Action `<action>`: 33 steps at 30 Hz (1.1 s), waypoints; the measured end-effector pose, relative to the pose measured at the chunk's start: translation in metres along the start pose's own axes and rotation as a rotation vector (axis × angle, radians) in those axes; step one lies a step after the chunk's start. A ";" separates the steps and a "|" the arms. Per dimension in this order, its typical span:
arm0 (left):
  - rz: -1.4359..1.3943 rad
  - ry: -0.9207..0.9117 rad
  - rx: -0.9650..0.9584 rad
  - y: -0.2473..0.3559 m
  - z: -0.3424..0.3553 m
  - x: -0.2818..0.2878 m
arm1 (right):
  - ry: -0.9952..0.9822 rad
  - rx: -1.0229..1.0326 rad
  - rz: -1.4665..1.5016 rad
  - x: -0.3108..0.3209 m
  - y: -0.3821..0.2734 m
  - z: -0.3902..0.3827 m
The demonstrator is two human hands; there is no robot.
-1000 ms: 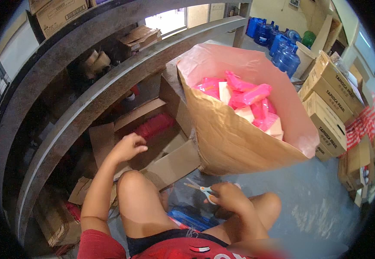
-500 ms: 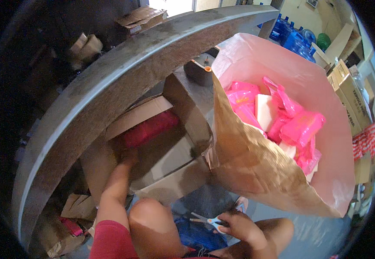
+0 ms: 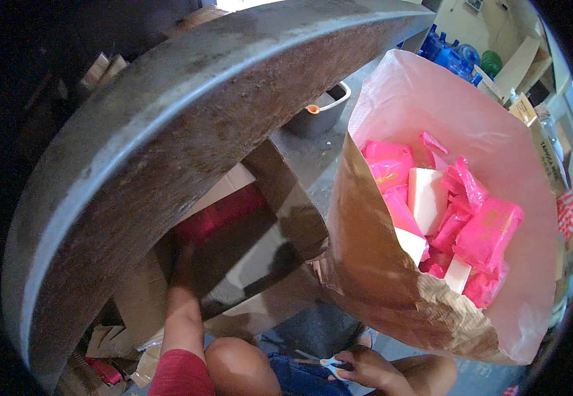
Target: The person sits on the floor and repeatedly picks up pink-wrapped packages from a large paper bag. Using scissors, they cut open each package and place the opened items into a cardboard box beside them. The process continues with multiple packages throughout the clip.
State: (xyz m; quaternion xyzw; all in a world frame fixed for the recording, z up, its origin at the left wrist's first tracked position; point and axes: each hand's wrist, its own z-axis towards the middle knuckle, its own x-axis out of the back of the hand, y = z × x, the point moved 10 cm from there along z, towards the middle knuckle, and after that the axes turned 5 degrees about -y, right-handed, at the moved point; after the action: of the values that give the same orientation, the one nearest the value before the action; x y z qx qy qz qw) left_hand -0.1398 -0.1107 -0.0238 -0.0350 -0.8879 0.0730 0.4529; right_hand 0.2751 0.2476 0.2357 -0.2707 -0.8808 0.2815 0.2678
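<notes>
My left hand (image 3: 184, 254) reaches into an open cardboard box (image 3: 260, 277), beside a row of dark pink packages (image 3: 223, 211) along the box's far side. Shadow hides its fingers, so its grip does not show. Low in the view, near my knee, my right hand (image 3: 367, 367) is closed around scissors (image 3: 329, 363) with light blue and orange handles. Their blades point left. To the right of the box stands a large brown paper sack (image 3: 365, 257), its pale-lined mouth gaping. Inside it lie bright pink plastic-wrapped packs (image 3: 487, 231) and white blocks (image 3: 426, 198).
A thick, worn table edge (image 3: 167, 132) curves over the box's far left side. Behind the box is a dark bin (image 3: 313, 122) with a pale rim. Blue water bottles (image 3: 448, 56) stand at the far right, above stacked cartons (image 3: 543, 145). Torn cardboard (image 3: 111, 343) lies lower left.
The view has shifted, so the table edge covers more of the box and the sack appears lower and farther right. My left hand stays in the box; the right still holds the scissors.
</notes>
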 end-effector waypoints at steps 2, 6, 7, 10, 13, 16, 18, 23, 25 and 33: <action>-0.009 0.003 0.005 0.001 0.000 -0.007 | 0.029 -0.059 0.001 0.004 0.004 -0.002; -0.022 0.006 0.015 0.002 -0.003 -0.021 | 0.009 -0.097 0.000 0.003 0.006 0.000; -0.029 0.008 0.020 0.001 -0.005 -0.025 | 0.016 -0.099 -0.002 0.003 0.006 0.000; -0.047 0.015 0.028 -0.001 -0.010 -0.033 | 0.001 -0.137 -0.021 0.003 0.009 0.001; -0.055 0.026 0.040 -0.007 -0.014 -0.035 | -0.013 -0.153 -0.049 0.002 0.010 0.002; -0.061 0.039 0.047 -0.010 -0.016 -0.035 | -0.015 -0.102 -0.018 0.002 0.006 0.003; -0.065 0.049 0.046 -0.011 -0.016 -0.034 | 0.007 -0.058 -0.002 0.002 0.004 0.003; -0.112 0.097 -0.031 0.003 -0.021 -0.024 | 0.035 0.061 -0.029 0.000 -0.005 -0.008; -0.185 0.118 -0.112 0.010 -0.033 -0.011 | 0.188 0.176 -0.007 0.010 -0.021 -0.018; -0.841 0.042 -0.504 0.045 -0.204 0.099 | 0.640 0.407 0.094 0.041 -0.069 -0.077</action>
State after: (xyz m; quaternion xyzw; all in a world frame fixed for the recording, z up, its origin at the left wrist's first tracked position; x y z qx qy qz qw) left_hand -0.0328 -0.0339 0.1658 0.2169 -0.8059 -0.3340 0.4382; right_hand 0.2713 0.2524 0.3464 -0.3263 -0.6654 0.3639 0.5642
